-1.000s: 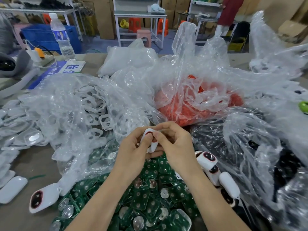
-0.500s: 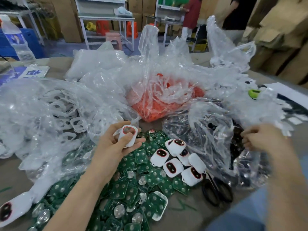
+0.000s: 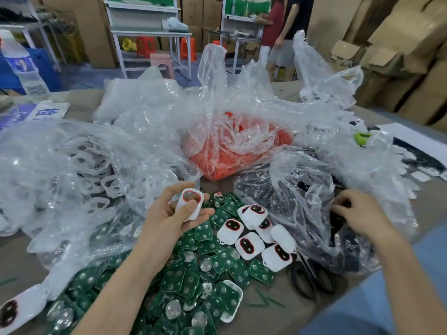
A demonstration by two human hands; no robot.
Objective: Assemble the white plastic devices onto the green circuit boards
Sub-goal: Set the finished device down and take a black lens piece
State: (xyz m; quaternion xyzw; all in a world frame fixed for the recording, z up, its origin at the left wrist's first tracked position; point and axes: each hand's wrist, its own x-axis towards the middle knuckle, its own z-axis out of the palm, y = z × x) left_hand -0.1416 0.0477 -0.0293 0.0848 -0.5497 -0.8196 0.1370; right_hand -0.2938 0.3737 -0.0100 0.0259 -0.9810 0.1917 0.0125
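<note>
My left hand [image 3: 170,217] holds a white plastic shell [image 3: 189,203] with a red-rimmed opening, thumb on its face, above a heap of green circuit boards [image 3: 191,267]. Several finished white devices [image 3: 256,234] with black and red inserts lie in a cluster on the boards, to the right of that hand. My right hand [image 3: 360,213] reaches into a clear bag of small black parts [image 3: 312,204] at the right, fingers curled down among them; what they touch is hidden by plastic.
A clear bag of white frames [image 3: 79,170] fills the left, a bag of orange parts [image 3: 232,155] sits in the middle back. Black scissors [image 3: 312,279] lie by the devices. One white device [image 3: 19,310] lies at the bottom left. People stand at benches behind.
Both hands worked the white shell a second ago. My right hand has since left it and gone right into the black-parts bag; my left hand keeps the shell. The view turned right.
</note>
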